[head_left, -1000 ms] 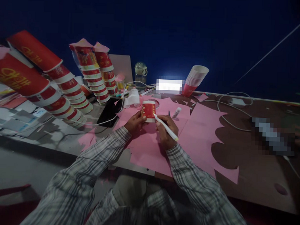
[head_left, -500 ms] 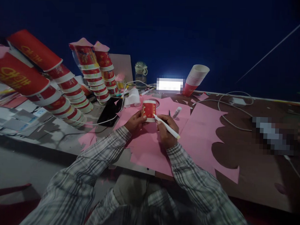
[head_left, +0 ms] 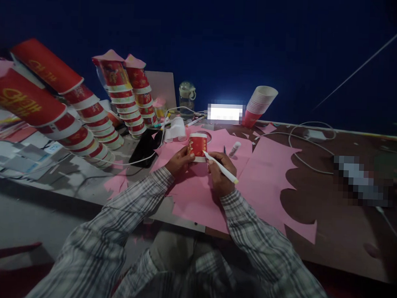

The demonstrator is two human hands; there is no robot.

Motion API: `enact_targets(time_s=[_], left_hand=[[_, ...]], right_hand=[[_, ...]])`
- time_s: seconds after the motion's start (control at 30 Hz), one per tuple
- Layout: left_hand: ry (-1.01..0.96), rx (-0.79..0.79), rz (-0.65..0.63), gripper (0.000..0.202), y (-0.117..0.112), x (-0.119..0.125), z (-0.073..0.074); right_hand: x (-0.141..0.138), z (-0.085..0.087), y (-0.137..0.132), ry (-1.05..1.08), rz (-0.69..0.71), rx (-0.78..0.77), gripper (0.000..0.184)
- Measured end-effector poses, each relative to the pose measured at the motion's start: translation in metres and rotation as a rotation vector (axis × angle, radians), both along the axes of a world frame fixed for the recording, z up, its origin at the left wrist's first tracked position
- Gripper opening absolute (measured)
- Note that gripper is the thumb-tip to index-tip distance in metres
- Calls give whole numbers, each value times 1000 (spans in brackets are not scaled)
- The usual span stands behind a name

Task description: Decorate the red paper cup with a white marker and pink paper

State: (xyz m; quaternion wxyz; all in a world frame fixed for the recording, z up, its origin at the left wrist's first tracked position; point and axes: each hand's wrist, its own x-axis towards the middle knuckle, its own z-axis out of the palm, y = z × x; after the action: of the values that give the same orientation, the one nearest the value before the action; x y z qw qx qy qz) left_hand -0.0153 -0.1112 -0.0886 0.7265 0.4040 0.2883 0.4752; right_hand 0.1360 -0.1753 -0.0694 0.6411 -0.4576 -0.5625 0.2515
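A red paper cup (head_left: 197,145) with yellow marks and white bands at both ends is held up over pink paper (head_left: 197,196). My left hand (head_left: 179,162) grips the cup's left side, thumb on its front. Between the fingers of my right hand (head_left: 222,172) is a white marker (head_left: 224,170). Its tip points up-left and meets the lower right of the cup's red surface, near a column of small yellow marks. A glue stick (head_left: 234,149) lies on the paper just beyond my right hand.
Tall stacks of decorated cups (head_left: 76,105) lean at the left. A black phone (head_left: 146,148), cables and a clear bottle (head_left: 187,97) stand behind. Nested white cups (head_left: 260,101) sit at the back right. Cut pink sheets (head_left: 269,169) spread rightward over the brown table top (head_left: 332,232).
The cup has turned slightly in my left hand, so its yellow marks sit a little differently. Both hands stay nearly in place.
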Motion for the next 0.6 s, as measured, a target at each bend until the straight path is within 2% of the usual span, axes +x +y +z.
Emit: enact_targets(time_s=[0.6], left_hand=[[-41, -19, -1, 49, 2, -1, -1]], right_hand=[[2, 0, -1, -10, 40, 6, 16]])
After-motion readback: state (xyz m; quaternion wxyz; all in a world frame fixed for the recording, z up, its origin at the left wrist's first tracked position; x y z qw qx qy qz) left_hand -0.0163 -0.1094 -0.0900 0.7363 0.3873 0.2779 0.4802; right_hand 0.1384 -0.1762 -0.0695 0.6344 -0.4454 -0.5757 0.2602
